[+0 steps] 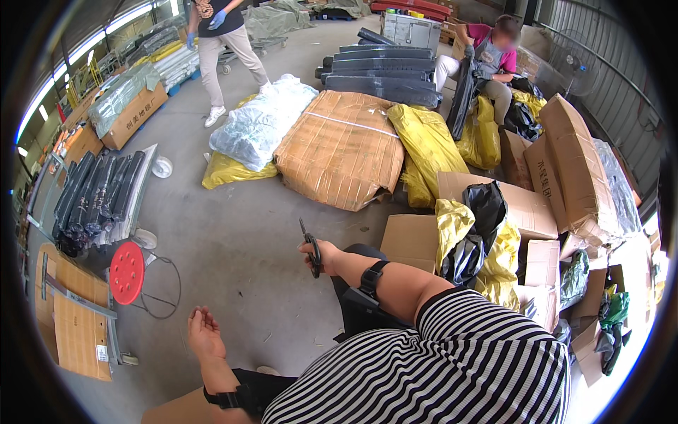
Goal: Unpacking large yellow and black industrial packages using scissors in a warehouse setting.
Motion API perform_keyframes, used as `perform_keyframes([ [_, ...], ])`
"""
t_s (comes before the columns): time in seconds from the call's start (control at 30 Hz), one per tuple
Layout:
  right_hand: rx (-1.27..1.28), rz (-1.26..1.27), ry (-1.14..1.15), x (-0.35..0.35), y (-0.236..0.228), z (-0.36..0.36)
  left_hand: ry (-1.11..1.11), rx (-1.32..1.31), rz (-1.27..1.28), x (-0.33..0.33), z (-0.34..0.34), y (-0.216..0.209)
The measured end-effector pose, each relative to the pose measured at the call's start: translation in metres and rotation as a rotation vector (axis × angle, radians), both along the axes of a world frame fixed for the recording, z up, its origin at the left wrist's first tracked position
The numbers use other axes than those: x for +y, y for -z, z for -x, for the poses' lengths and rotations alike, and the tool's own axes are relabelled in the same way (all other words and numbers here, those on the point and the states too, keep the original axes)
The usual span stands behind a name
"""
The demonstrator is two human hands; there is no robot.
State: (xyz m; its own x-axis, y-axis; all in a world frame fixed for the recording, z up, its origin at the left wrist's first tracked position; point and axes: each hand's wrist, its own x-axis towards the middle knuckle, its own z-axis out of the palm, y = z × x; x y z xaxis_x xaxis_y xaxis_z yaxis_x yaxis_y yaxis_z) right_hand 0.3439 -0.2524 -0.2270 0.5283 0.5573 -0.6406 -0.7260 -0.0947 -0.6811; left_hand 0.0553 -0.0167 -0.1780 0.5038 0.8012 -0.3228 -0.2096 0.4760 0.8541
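My right hand (323, 258) is closed round the black handles of a pair of scissors (304, 232), held in front of me with the blades pointing up and away. Over the bare concrete to the lower left, my left hand (205, 333) is held palm up, its fingers loosely stretched and nothing in it. The nearest thing to that hand is a stool with a round red seat (127, 273). Ahead of the scissors lies a large strapped brown cardboard package (339, 152).
Yellow-wrapped bundles (426, 145), cardboard boxes (409, 240) and black plastic (484, 212) crowd my right. A cart with dark wrapped rolls (95, 191) stands left. Dark rolls (381, 67) lie beyond the package. One person (229, 42) stands far left; another (487, 63) sits far right.
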Motion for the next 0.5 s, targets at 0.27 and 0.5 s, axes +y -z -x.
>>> perform_keyframes([
  [0.27,-0.014,0.011,-0.013,-0.0016,0.0002,0.0018,0.003,-0.008,0.002,-0.0016,0.0018,0.0009],
  [0.5,-0.004,0.011,-0.006,-0.0035,-0.0011,-0.0027,0.012,-0.017,0.007,-0.0005,-0.0036,0.0013],
])
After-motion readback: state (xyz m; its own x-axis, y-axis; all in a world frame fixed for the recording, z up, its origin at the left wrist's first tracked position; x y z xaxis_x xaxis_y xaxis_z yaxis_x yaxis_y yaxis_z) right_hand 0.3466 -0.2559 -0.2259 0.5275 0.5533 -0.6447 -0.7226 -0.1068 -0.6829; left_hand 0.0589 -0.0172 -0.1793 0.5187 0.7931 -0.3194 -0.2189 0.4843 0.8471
